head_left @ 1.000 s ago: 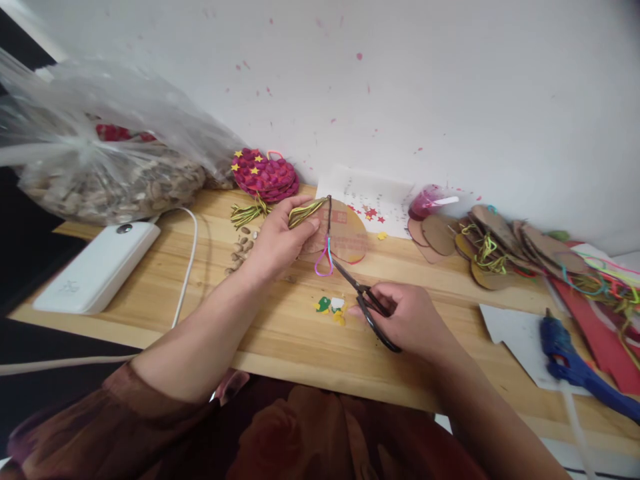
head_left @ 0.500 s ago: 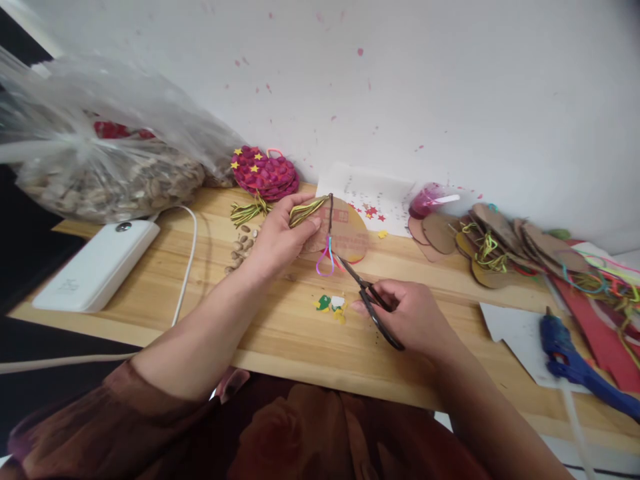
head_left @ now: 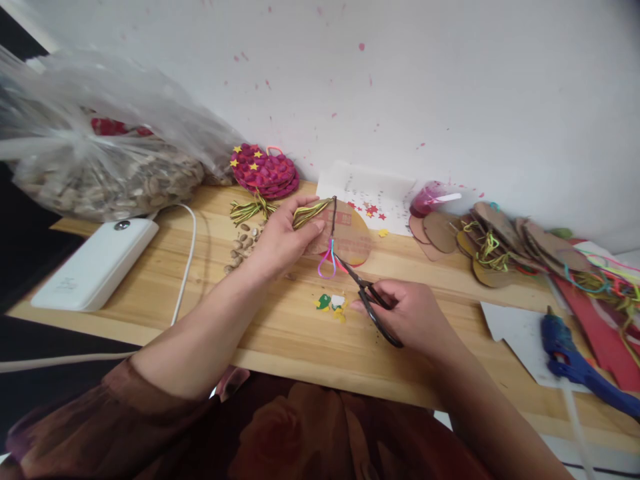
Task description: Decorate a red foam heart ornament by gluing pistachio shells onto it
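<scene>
– Spotted the tassel (head_left: pixel 315 212) where?
– Found it mid-frame, held in the left hand (head_left: pixel 285 237), with looped cord (head_left: pixel 333 249) running across a round board (head_left: pixel 357 240).
– Noticed what in the right hand (head_left: pixel 410 313)?
– Saw scissors (head_left: pixel 365 286) gripped there, with tips near the cord.
– And farther out?
– Noted scraps (head_left: pixel 337 302) on the surface (head_left: pixel 280 340) below centre, a blue glue gun (head_left: pixel 567 360) lower right.

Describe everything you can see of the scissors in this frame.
The scissors have black handles with two loops and slim, dark, metal-looking blades. The right hand holds them by the handles over the wooden table, blades pointing away from the person and leftward, toward the purple and blue cord loop. Whether the tips touch it cannot be told.
</scene>
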A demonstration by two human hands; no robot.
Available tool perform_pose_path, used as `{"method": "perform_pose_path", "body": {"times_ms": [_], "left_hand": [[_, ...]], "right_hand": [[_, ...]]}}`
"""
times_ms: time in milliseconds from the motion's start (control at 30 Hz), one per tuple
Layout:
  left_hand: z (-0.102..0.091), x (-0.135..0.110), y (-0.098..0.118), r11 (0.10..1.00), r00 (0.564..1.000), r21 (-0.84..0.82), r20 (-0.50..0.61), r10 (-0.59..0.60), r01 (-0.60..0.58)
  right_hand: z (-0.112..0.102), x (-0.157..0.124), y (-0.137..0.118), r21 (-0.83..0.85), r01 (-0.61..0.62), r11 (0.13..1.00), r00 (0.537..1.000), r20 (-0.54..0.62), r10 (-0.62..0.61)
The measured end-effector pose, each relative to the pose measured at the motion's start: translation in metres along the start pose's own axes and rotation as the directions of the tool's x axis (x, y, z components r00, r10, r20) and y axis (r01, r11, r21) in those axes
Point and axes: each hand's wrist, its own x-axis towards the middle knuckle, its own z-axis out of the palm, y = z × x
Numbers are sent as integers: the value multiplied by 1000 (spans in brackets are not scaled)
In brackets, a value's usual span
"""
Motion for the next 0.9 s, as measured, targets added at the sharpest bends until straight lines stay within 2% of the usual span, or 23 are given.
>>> {"method": "perform_pose_path", "body": {"times_ms": [267,467,667,900], "left_hand": [[0,0,-1,1000,1000,27,3,-10,10],[0,0,-3,998,1000,62,26,0,-2],[1,1,-4,999,1000,-35,-24,-11,10],[2,2,-4,998,998,-59,-64,-16,12]], "right_hand": [[1,1,2,-31,8,999,1000,14,-8],[2,1,1,-87,9,996,1000,-17,-11],[2,-1,0,-112,-14,994,999,-37,10],[2,0,3,-160,10,987,997,-76,-22]]}}
